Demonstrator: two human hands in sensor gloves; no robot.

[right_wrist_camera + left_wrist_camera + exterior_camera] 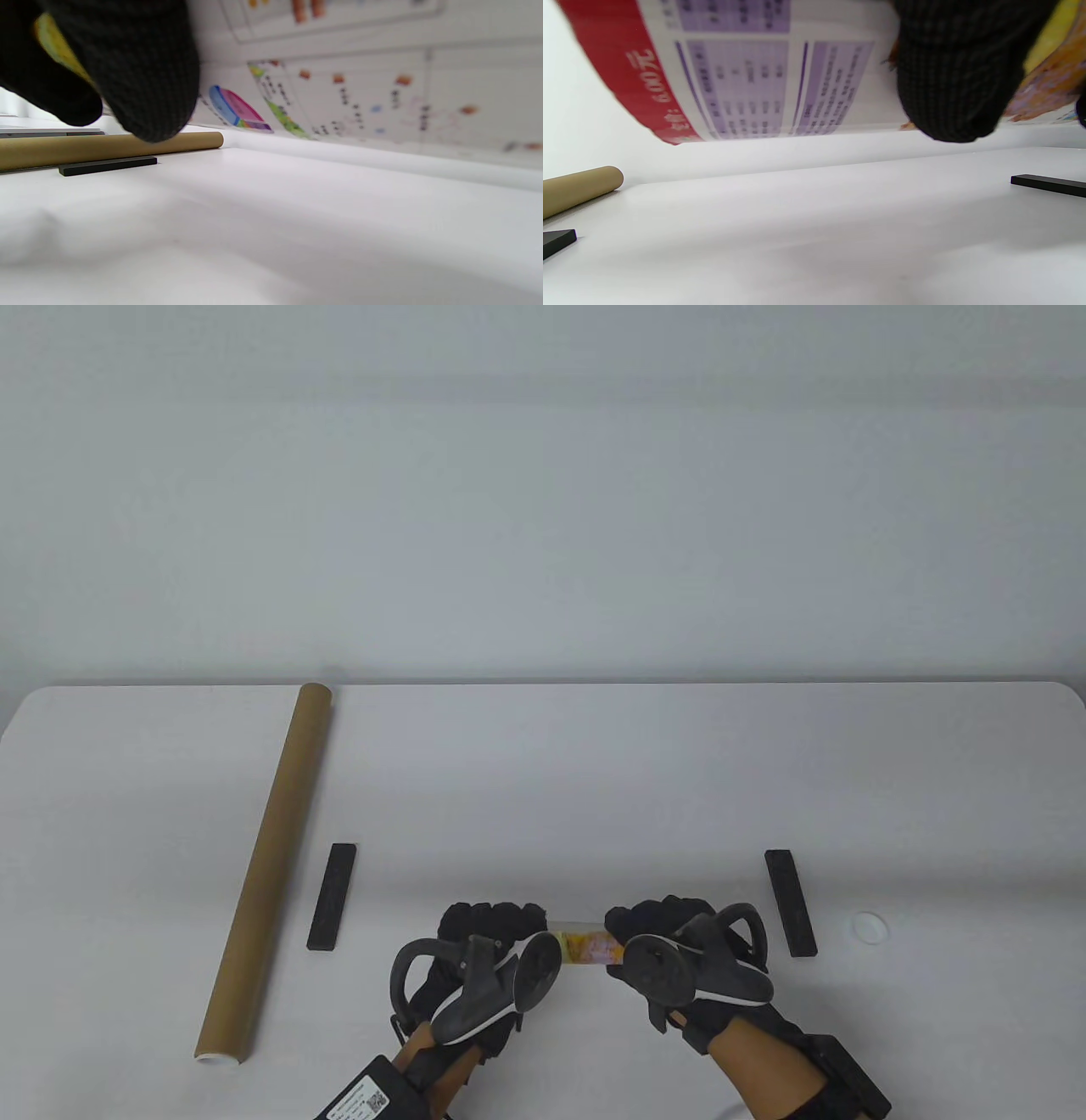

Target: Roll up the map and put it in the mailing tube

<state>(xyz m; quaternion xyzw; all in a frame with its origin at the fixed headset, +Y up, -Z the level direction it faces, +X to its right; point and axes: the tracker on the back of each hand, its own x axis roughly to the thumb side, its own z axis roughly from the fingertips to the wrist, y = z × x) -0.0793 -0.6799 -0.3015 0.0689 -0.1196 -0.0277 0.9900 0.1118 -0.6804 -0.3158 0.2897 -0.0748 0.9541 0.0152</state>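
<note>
The map [585,947] is curled into a roll near the table's front edge; only a short colourful stretch shows between my hands. My left hand [490,931] grips its left part and my right hand [655,923] grips its right part. In the left wrist view the map [746,72] curves just above the table, with a red border and purple tables, and a gloved finger [950,76] lies on it. In the right wrist view the printed map [360,84] also hangs close above the table beside my fingers [140,63]. The brown mailing tube [267,869] lies at the left, apart from both hands.
A black bar [332,897] lies just right of the tube and another black bar [790,903] lies right of my right hand. A small white round cap [870,926] sits further right. The tube's near end [219,1056] is close to the front edge.
</note>
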